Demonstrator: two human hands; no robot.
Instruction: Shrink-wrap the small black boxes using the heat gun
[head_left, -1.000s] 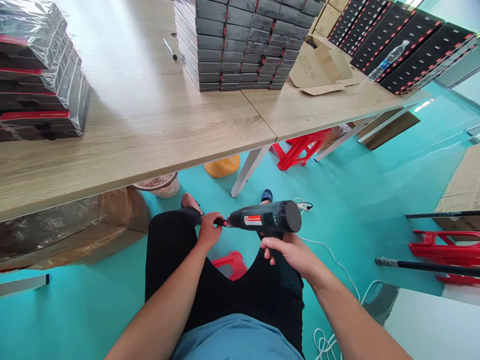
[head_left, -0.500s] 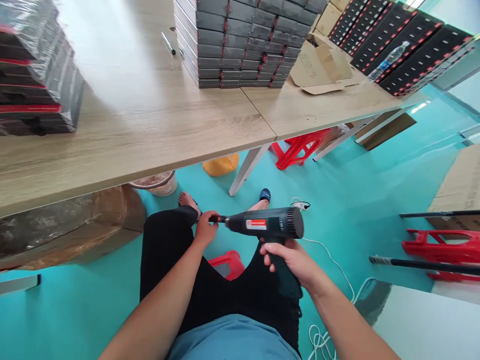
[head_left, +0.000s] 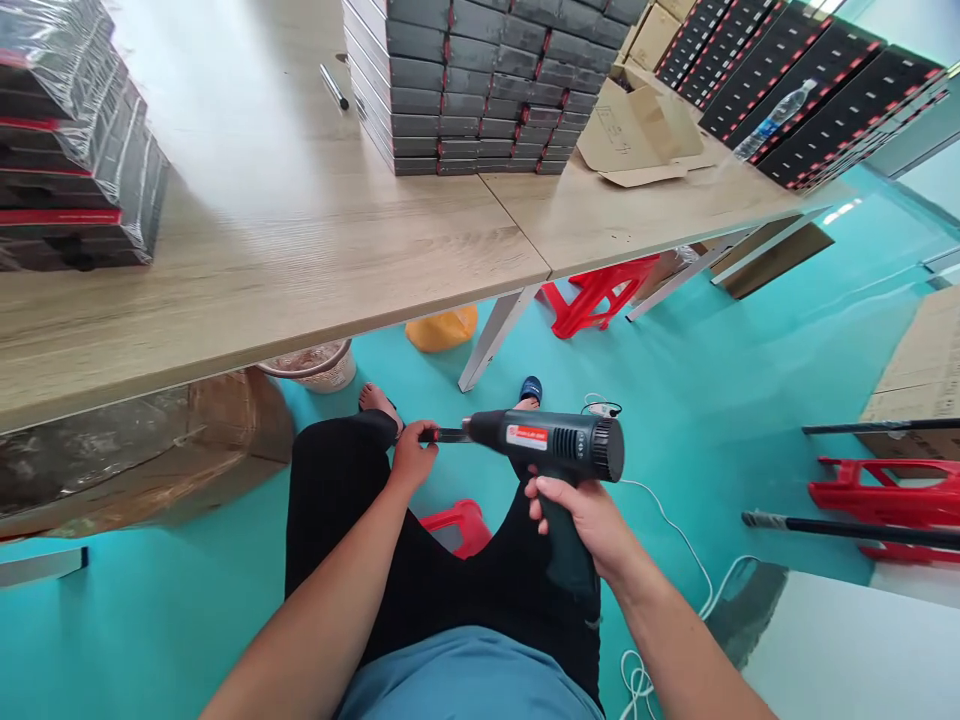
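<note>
My right hand (head_left: 574,510) is wrapped round the handle of a dark heat gun (head_left: 547,443) with a red and white label. Its nozzle points left, toward my left hand (head_left: 412,455). Between the fingers of that hand is a small black box (head_left: 448,435) with a bit of red, seen edge-on and partly hidden by the fingers. The nozzle tip is close to the box's right end; whether they touch I cannot tell. Both hands are above my lap, in front of the table edge.
On the wooden table (head_left: 300,250) stand a stack of black boxes (head_left: 480,90) and film-wrapped boxes (head_left: 75,170). A pen (head_left: 334,87) and opened cardboard (head_left: 637,130) lie there too. Beneath are a waste basket (head_left: 322,370) and a red stool (head_left: 596,300). A white cord (head_left: 675,525) crosses the floor.
The heat gun has shifted slightly right, away from my left hand, and turned a little so its label shows more. More of the small box is visible. My left hand has barely moved.
</note>
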